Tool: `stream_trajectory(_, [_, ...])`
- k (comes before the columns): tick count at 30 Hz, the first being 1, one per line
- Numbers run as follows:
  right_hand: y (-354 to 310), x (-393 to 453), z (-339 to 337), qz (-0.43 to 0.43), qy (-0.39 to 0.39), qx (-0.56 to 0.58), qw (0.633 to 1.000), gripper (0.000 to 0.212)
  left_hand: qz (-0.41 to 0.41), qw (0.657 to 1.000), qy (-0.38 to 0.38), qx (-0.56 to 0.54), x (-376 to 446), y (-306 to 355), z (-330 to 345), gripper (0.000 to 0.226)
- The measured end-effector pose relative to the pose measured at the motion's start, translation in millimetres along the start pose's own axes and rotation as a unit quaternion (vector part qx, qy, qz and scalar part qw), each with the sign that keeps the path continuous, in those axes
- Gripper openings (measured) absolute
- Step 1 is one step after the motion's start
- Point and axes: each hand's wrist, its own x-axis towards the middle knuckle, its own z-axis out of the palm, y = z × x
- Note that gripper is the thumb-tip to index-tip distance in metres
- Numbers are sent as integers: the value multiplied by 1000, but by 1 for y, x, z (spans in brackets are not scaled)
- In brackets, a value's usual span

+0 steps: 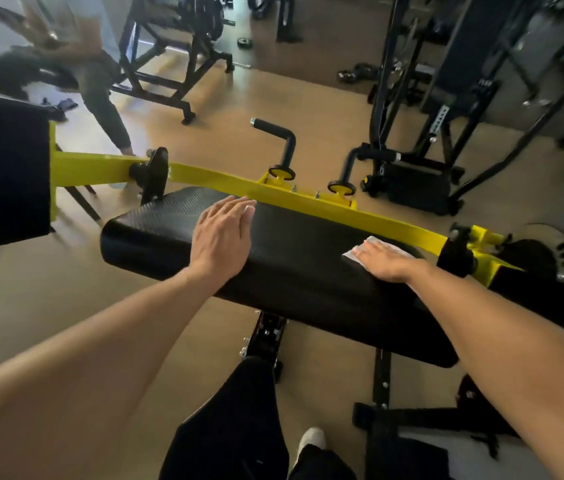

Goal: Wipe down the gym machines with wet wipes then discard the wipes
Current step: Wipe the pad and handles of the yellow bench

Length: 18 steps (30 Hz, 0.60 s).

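Head view: left hand (220, 237) lies flat, fingers straight, on the black pad (284, 268) with a scrap of white at its fingertips. Right hand (386, 261), fingers straight, presses a white wipe (360, 251) onto the pad; yellow bar (308, 199) just beyond both hands.

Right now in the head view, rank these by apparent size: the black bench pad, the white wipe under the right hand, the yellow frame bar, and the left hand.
1. black bench pad
2. yellow frame bar
3. left hand
4. white wipe, though the right hand covers part of it, so its full extent is unsure.
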Motion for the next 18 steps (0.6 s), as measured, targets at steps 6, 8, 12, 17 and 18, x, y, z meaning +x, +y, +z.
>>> stream_trajectory(6, [-10, 27, -1, -28, -20, -34, 999, 48, -115, 992, 10, -48, 6, 0, 17, 50])
stream_trajectory(8, [-30, 44, -12, -52, -9, -26, 998, 49, -140, 989, 27, -41, 8, 3, 20, 50])
stream_trajectory(12, [-82, 80, -42, -97, -14, 25, 995, 52, -116, 991, 74, 7, 2, 5, 24, 55])
stream_trajectory(17, [-143, 143, -62, -128, -3, 92, 987, 79, -107, 988, 104, 28, 6, 5, 27, 54])
stream_trajectory(18, [-154, 151, -67, -123, 1, 99, 988, 82, -106, 988, 109, 35, 7, 4, 27, 54])
